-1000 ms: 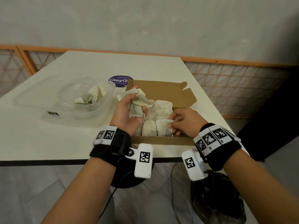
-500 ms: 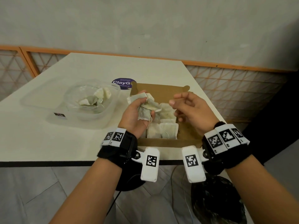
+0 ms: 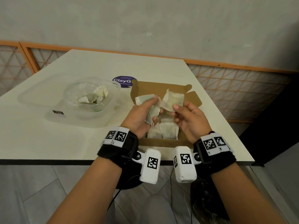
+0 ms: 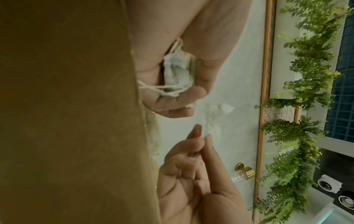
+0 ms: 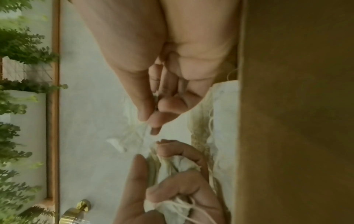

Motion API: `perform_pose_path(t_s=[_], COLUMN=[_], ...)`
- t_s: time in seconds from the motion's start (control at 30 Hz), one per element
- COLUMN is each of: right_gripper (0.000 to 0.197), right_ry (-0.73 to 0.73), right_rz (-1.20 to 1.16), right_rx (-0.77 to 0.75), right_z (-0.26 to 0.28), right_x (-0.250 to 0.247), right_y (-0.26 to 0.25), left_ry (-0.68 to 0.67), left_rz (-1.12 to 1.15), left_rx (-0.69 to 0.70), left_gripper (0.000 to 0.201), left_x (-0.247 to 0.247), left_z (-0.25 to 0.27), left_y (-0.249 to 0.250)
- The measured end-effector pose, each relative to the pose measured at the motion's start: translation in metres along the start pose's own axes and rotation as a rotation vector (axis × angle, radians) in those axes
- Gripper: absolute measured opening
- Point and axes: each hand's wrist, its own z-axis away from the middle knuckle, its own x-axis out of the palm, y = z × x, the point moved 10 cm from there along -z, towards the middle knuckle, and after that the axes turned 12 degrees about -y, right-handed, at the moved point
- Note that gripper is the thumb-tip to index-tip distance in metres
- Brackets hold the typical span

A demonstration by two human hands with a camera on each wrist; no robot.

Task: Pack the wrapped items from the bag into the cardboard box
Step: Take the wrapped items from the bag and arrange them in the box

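We had the cardboard box (image 3: 163, 143) in the centre of the head view, open on the white table (image 3: 48, 143), its lid flap lying back toward the upper right and its floor partly covered with pale wrapped items (image 3: 168, 132) laid flat side by side. At centre left stood the clear plastic bag (image 3: 103, 113), slumped open, with a few more packets (image 3: 95, 97) loose inside it. Above the box our left hand (image 3: 139, 115) was curled round a small bunch of packets (image 3: 149, 107), thumb pressing them against the fingers, while our right hand (image 3: 189, 120) pinched a single packet (image 3: 174, 101) by its lower edge between thumb and forefinger, just beside the bunch. We judged these things very light, soft and limp: thin off-white paper pouches, creased, faintly green-brown where the filling showed through, each trailing a fine white string (image 4: 162, 89). They would crumple or tear rather than break, and the strings looked likely to tangle, so we thought it best to take each by a flat edge or corner with the fingertips, not by the string, and lay it down flat. The left wrist view showed the bunch tucked in the curled fingers; the right wrist view was too blurred to add more.
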Motion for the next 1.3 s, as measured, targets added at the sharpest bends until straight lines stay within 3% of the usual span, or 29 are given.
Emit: perform_pose_path(t_s=[0.1, 0.2, 0.3, 0.47, 0.53, 0.6, 0.77, 0.93, 1.13, 1.3], right_gripper=[0.009, 0.011, 0.007, 0.017, 0.015, 0.029, 0.037, 0.007, 0.01, 0.007], right_ry=[-0.036, 0.015, 0.004, -0.024, -0.018, -0.051, -0.143, -0.18, -0.338, -0.483], right_rz=[0.067, 0.084, 0.093, 0.109, 0.092, 0.103, 0.469, 0.856, 1.111, 1.143], right_rx=[0.035, 0.025, 0.042, 0.065, 0.045, 0.047, 0.112, 0.143, 0.304, 0.448], right_z=[0.0, 0.0, 0.001, 0.0, 0.0, 0.0, -0.004, -0.008, -0.003, -0.001], right_x=[0.005, -0.001, -0.001, 0.002, 0.001, 0.004, 0.016, 0.017, 0.02, 0.027], right_y=[0.002, 0.002, 0.004, 0.007, 0.004, 0.0, -0.013, -0.041, -0.043, -0.024], left_ry=[-0.13, -0.234, -0.2, -0.116, -0.099, -0.088, -0.082, -0.069, -0.017, 0.0], left_rz=[-0.155, -0.204, -0.177, -0.093, -0.063, -0.084, -0.152, -0.143, -0.047, -0.026], left_rx=[0.013, -0.03, -0.013, 0.01, -0.002, -0.019, -0.044, -0.04, 0.012, 0.01], left_gripper=[0.016, 0.025, 0.034, 0.003, 0.008, 0.012, 0.012, 0.011, 0.01, 0.011], left_x=[0.013, 0.023, 0.019, 0.01, 0.007, 0.006, 0.005, 0.005, -0.001, -0.002], left_z=[0.003, 0.003, 0.002, 0.002, 0.002, 0.001, 0.0, -0.001, -0.002, -0.001], left_y=[0.002, -0.004, -0.003, 0.001, -0.001, -0.002, -0.005, -0.004, 0.001, 0.0])
